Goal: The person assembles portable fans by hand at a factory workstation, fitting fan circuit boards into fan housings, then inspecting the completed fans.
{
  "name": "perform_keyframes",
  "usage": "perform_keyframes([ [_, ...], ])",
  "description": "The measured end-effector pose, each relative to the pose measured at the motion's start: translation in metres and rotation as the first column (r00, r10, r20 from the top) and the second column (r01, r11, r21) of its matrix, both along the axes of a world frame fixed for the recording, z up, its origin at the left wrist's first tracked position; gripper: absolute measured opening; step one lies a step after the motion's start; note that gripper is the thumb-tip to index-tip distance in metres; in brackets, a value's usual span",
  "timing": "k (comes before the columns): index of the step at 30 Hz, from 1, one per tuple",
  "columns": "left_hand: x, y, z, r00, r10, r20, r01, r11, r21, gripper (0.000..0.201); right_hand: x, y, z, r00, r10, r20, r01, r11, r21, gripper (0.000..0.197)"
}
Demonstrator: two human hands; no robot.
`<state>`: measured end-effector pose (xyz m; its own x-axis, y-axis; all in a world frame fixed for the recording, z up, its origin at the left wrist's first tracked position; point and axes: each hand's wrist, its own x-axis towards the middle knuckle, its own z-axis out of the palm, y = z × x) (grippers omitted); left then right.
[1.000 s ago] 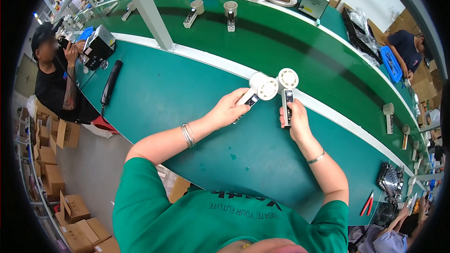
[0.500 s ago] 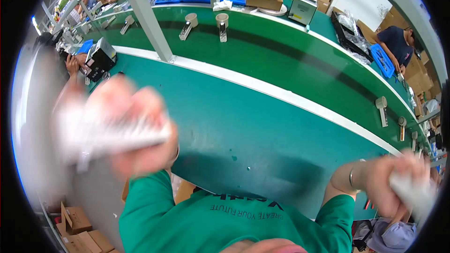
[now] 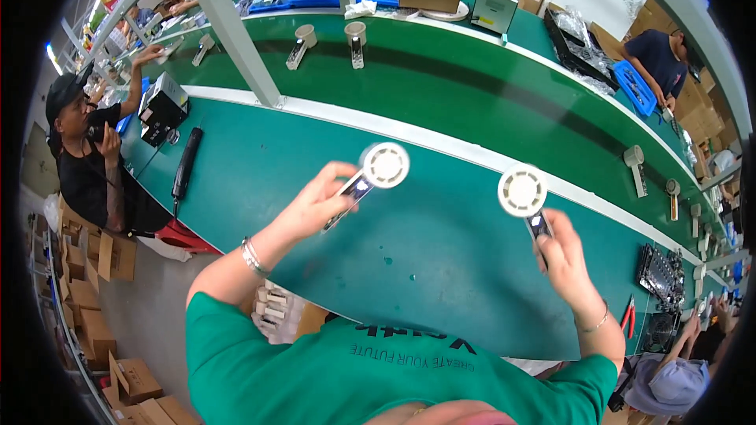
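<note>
A factory assembly line. A long green conveyor belt (image 3: 472, 86) crosses the upper frame beside a green workbench (image 3: 441, 260); identical handheld fans (image 3: 299, 43) ride the belt. Blue parts bins (image 3: 634, 86) sit upper right, cardboard cartons (image 3: 94, 323) lower left, and seated workers (image 3: 83, 157) line both sides.

The left hand (image 3: 311, 208) holds one handheld fan (image 3: 370, 175) above the near table (image 3: 236, 181); the right hand (image 3: 563, 260) holds a second fan (image 3: 526, 198) to its right. Beyond them runs the conveyor belt (image 3: 472, 102), carrying two more fans (image 3: 299, 43) at far left.
</note>
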<state>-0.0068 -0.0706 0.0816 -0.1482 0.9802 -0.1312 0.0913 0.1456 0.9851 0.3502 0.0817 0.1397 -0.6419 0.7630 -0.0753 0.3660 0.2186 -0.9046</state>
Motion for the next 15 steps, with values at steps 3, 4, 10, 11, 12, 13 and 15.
perform_keyframes([
  [3,0.002,-0.021,0.006,0.994,0.048,0.093,-0.037,0.992,-0.122,0.038,0.019,-0.014,-0.003,0.999,-0.026,-0.043,0.02,0.988,-0.154,0.03],
  [4,0.006,-0.026,0.015,0.986,0.053,0.157,-0.029,0.988,-0.153,0.037,0.03,-0.012,-0.017,0.998,-0.045,-0.039,0.039,0.987,-0.156,0.03],
  [10,-0.01,-0.036,0.025,0.987,0.001,0.162,0.048,0.954,-0.295,0.032,0.03,-0.016,0.0,0.982,0.054,0.182,-0.026,0.988,-0.155,0.025],
  [11,-0.01,-0.038,0.028,0.973,0.011,0.23,0.056,0.958,-0.28,0.032,0.031,-0.015,-0.012,0.981,0.036,0.192,-0.024,0.998,-0.063,0.023],
  [12,-0.011,-0.044,0.02,0.972,0.005,0.235,0.063,0.957,-0.282,0.032,0.037,-0.02,-0.023,0.98,0.03,0.197,-0.018,0.998,-0.066,0.023],
  [13,-0.014,-0.046,0.002,0.987,0.014,0.158,0.044,0.933,-0.356,0.033,0.042,-0.015,-0.036,0.949,0.094,0.302,-0.105,0.994,0.019,0.023],
  [15,-0.011,-0.063,-0.013,0.999,-0.041,0.032,0.049,0.953,-0.3,0.034,0.049,-0.024,-0.034,0.965,0.1,0.241,-0.08,0.993,-0.09,0.025],
])
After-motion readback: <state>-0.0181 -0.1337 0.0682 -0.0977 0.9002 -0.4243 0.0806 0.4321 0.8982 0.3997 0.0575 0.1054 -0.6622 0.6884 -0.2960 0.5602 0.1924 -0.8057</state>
